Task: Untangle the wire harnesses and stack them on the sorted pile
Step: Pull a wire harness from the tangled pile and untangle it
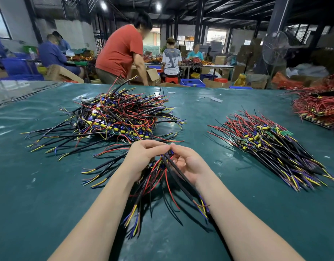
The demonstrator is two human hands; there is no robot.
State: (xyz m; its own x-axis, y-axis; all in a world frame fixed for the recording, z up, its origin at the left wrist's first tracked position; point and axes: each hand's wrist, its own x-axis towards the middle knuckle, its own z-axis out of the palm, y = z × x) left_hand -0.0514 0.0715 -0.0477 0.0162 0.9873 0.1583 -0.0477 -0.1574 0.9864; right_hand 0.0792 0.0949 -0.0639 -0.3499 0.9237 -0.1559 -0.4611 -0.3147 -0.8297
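Left hand [141,157] and right hand [188,164] together pinch one wire harness [173,169] above the table [49,185], near edge. Tangled heap [122,117] behind; sorted pile [271,146] right; red-wire pile [316,106] at far-right edge.

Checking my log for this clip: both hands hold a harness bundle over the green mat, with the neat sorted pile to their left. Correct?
No: the head view shows the sorted pile on the right; the tangled heap is on the left. The left hand and right hand do hold a harness bundle over the green mat.
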